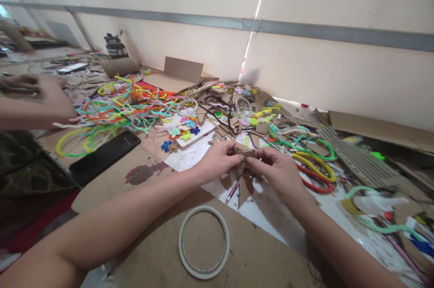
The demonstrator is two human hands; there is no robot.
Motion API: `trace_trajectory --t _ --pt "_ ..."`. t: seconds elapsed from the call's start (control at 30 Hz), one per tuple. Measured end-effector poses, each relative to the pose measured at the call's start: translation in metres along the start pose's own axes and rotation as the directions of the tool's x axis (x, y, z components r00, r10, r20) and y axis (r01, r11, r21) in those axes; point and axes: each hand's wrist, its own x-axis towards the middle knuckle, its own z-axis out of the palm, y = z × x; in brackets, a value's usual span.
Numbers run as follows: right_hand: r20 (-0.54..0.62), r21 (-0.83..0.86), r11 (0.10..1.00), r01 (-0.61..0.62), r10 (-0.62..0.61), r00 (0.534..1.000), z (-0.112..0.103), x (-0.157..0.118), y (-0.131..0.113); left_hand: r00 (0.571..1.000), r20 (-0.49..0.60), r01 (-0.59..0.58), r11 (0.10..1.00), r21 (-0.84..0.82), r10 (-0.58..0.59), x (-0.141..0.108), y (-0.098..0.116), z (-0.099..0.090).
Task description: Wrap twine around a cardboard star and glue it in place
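Between my two hands is a small piece of brown corrugated cardboard (pixel 244 148), its shape partly hidden by my fingers. My left hand (pixel 222 159) pinches its left side, and my right hand (pixel 273 168) grips the right side with thumb and fingers. Just below them a pencil (pixel 232 191) lies on white paper beside cut cardboard scraps (pixel 246 188). Nearer to me, a roll of tape (pixel 204 243) rests flat on a cardboard sheet (pixel 152 252).
Tangled coloured pipe cleaners (pixel 125 102) and a black phone (pixel 105 157) lie to the left. Small fuzzy flowers (pixel 185 129) sit on a white card. A glue bottle (pixel 369 204) lies at right. Another person's arm (pixel 44 102) reaches in at far left.
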Motion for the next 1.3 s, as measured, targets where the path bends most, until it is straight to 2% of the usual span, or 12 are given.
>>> trace_trajectory --t 0.17,0.33,0.4,0.53,0.67,0.87,1.07,1.2,1.3 --pt "-0.015 -0.03 0.998 0.052 -0.053 0.998 -0.001 -0.001 -0.003 0.997 0.082 0.017 0.998 -0.064 -0.012 0.0 -0.002 0.003" --pt "0.008 0.058 0.997 0.042 -0.043 0.999 -0.001 0.003 0.003 0.995 -0.092 0.032 0.992 -0.121 -0.043 0.001 0.0 0.004" --pt "0.009 0.083 0.995 0.047 -0.048 0.999 -0.001 0.005 0.007 0.993 -0.102 0.043 0.987 -0.158 -0.059 0.002 0.001 0.003" --pt "0.031 0.095 0.995 0.029 -0.032 0.999 -0.002 0.005 0.01 0.991 -0.036 0.116 0.973 -0.201 -0.126 0.002 0.007 -0.001" --pt "0.06 0.13 0.991 -0.019 0.011 0.998 -0.001 0.003 0.008 0.988 -0.019 0.152 0.985 -0.081 -0.154 0.002 0.013 -0.009" --pt "0.081 0.123 0.992 -0.022 0.012 0.997 -0.001 0.003 0.003 0.993 0.077 0.088 0.995 0.04 -0.091 0.008 0.005 -0.017" --pt "0.083 0.076 0.996 -0.039 0.033 0.996 -0.002 0.003 0.001 0.991 0.081 0.101 0.994 0.042 -0.104 0.007 -0.005 -0.015" --pt "0.09 0.046 0.999 -0.009 0.005 0.996 -0.002 0.002 0.0 0.987 0.114 0.111 0.994 0.02 -0.113 0.007 -0.004 -0.013" --pt "0.084 -0.048 0.998 0.051 -0.047 0.995 -0.004 0.004 0.002 0.982 0.165 0.084 0.994 0.066 -0.094 0.007 -0.002 -0.014"
